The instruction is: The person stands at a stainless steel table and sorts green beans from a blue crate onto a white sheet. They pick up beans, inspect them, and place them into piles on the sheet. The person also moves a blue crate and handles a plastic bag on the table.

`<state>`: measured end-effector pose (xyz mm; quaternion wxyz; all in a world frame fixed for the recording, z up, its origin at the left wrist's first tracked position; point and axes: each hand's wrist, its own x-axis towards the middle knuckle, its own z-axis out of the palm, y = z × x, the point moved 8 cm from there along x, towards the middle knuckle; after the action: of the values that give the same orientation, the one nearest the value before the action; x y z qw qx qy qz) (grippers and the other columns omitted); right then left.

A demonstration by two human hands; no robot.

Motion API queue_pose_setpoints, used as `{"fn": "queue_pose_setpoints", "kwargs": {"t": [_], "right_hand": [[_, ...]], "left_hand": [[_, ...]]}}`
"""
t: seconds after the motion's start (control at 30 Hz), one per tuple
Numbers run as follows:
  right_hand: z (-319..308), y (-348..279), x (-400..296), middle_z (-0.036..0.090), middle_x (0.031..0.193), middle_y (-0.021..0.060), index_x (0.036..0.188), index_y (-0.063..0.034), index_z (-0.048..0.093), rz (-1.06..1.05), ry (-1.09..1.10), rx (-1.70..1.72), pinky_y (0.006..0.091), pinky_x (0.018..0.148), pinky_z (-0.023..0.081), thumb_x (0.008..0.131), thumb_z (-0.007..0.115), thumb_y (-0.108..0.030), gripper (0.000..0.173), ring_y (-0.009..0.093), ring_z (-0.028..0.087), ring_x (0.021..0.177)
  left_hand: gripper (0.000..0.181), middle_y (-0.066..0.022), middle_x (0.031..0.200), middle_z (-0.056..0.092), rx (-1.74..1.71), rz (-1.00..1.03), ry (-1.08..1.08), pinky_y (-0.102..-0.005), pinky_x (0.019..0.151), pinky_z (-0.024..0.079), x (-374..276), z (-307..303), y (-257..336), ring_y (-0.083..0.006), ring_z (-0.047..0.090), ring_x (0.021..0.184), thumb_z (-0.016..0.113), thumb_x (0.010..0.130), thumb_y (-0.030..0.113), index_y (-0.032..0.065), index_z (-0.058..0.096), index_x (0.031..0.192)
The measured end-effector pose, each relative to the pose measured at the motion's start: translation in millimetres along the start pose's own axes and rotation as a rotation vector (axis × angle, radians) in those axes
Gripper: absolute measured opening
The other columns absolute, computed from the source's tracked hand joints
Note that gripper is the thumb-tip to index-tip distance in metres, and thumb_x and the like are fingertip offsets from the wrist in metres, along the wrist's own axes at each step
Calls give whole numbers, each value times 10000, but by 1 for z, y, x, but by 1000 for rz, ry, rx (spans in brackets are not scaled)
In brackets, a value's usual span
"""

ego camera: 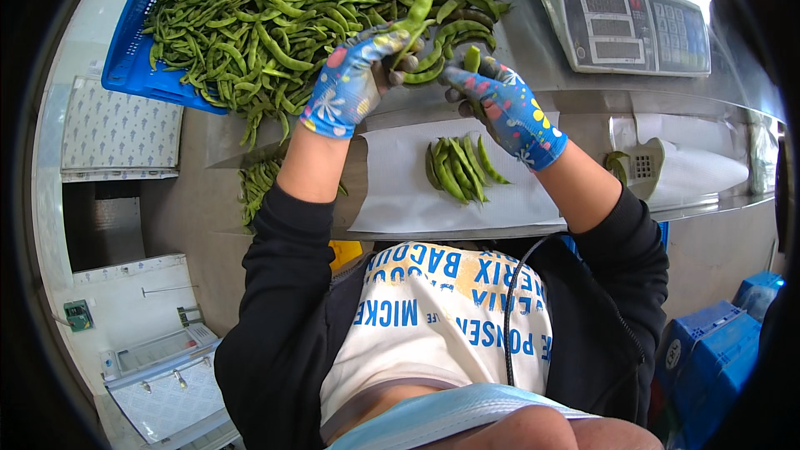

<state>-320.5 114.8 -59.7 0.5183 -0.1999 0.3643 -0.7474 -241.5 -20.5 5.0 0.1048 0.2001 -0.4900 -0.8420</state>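
My left hand (350, 87), in a blue patterned work glove, grips a broad green bean pod (420, 7) that points up and away from me. A thinner pod or stem lies along the same fingers. Another green pod (472, 59) pokes up from the fist of my right hand (509, 106), gloved alike; part of it is hidden by the fingers. Curved pods (431, 72) show between the two hands. Below them, a small row of green bean pods (459, 169) lies side by side on a white sheet (397, 194).
A large heap of bean pods (281, 25) spills from a blue plastic crate (128, 72) onto the metal table (356, 175). Smaller pods (257, 190) lie beside my left forearm. A digital scale (625, 31) stands far right, above a rolled white sheet (694, 165). Blue bins (706, 350) stand lower right.
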Motion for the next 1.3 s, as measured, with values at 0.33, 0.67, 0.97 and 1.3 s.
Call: {"fn": "queue_pose_setpoints", "kwargs": {"t": [0.33,0.67,0.97,1.3], "right_hand": [[-4,-15,-1,634,960,17,1145,-59,580,-18,107,8,249,634,437,898,629,-262,324,109,585,800],[6,-5,-7,675,943,18,1092,-49,633,88,-18,-43,224,650,490,868,664,-188,266,83,604,785],[8,16,-7,663,952,28,1126,-29,624,204,-71,-319,203,671,465,879,613,-121,264,77,561,738],[41,20,-21,645,978,6,1182,-38,616,269,-154,-464,187,672,408,887,622,-86,299,41,506,767]], "left_hand": [[358,-63,1048,663,471,329,31,-223,767,506,-17,22,-21,-99,623,877,618,836,-27,2,593,1192],[329,-102,1104,645,266,268,157,-266,780,534,-34,-8,-30,-153,651,894,642,821,-27,1,575,1142],[261,-53,903,662,516,216,176,-249,684,519,-68,-11,-30,-130,637,749,681,804,2,-1,615,1057],[430,-100,1204,564,1542,292,553,-340,904,473,-236,-136,82,-243,568,1078,780,726,187,58,639,1111]]}}
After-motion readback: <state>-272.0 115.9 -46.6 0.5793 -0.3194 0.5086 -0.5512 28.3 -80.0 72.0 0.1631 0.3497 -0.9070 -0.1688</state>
